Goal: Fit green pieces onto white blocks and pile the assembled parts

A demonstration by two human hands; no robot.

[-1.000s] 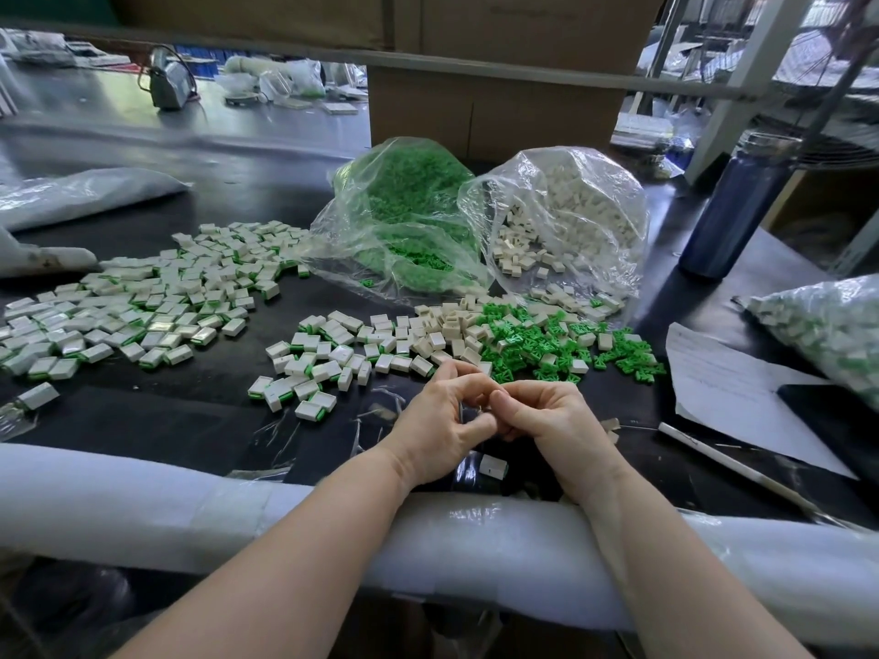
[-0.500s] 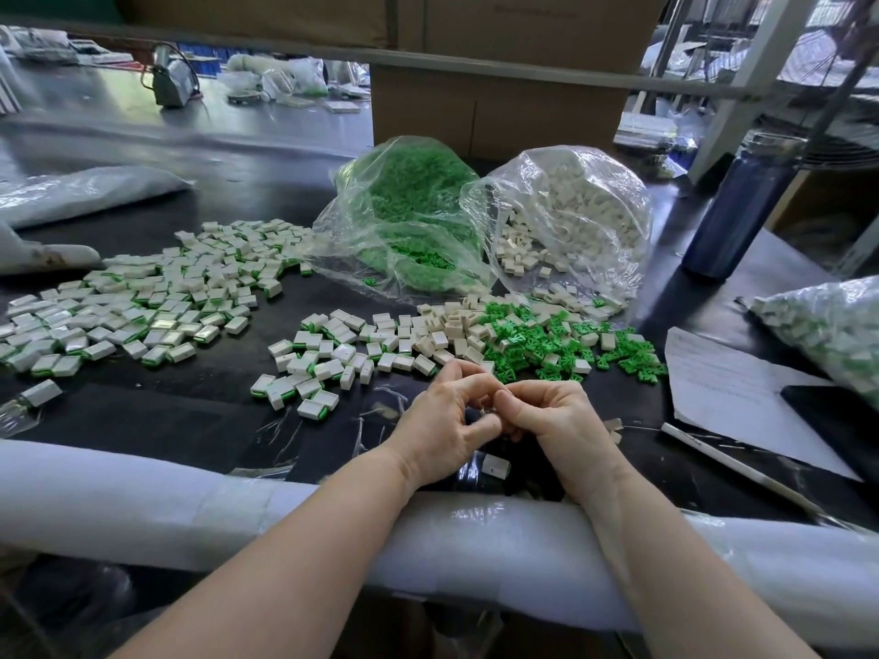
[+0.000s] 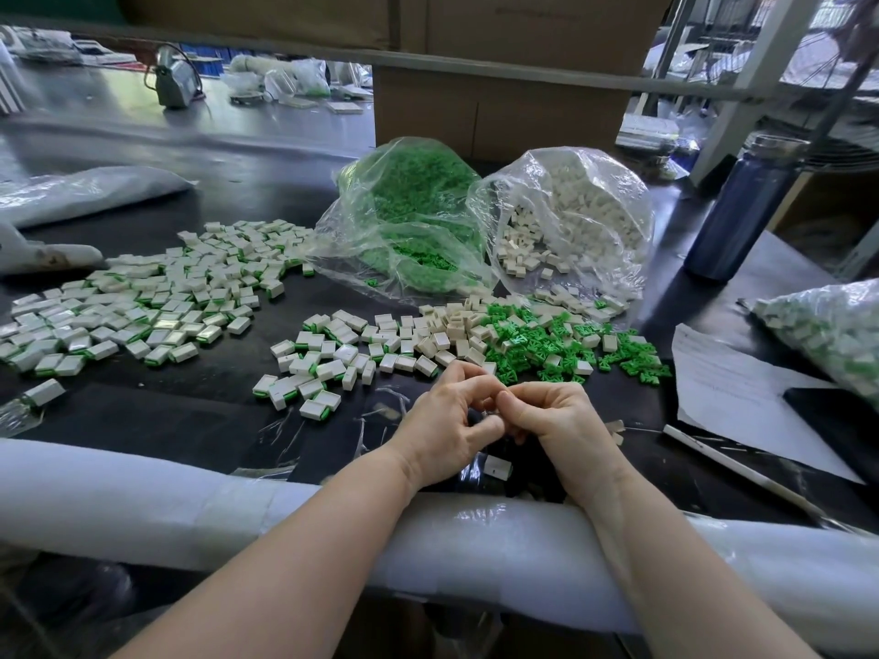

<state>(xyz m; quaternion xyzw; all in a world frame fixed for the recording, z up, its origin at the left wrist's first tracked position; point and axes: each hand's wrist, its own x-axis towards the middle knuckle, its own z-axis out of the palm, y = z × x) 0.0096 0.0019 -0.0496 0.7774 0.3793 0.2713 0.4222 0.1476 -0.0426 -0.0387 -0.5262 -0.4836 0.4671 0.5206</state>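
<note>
My left hand (image 3: 449,423) and my right hand (image 3: 554,420) meet fingertip to fingertip over the black table, fingers curled round a small part that they hide almost fully. Just beyond them lie loose green pieces (image 3: 542,342) mixed with loose white blocks (image 3: 456,325). Assembled white-and-green parts form a small pile (image 3: 318,363) to the left of my hands and a large spread (image 3: 142,297) at the far left. One white block (image 3: 497,467) lies on the table under my hands.
A clear bag of green pieces (image 3: 414,221) and a clear bag of white blocks (image 3: 575,216) lie open behind. A blue bottle (image 3: 742,206), paper sheet (image 3: 732,392), a bag of parts (image 3: 837,330) sit right. A white foam roll (image 3: 142,497) pads the near edge.
Both hands stay together at the same spot; the fingers have shifted slightly round the small part between them.
</note>
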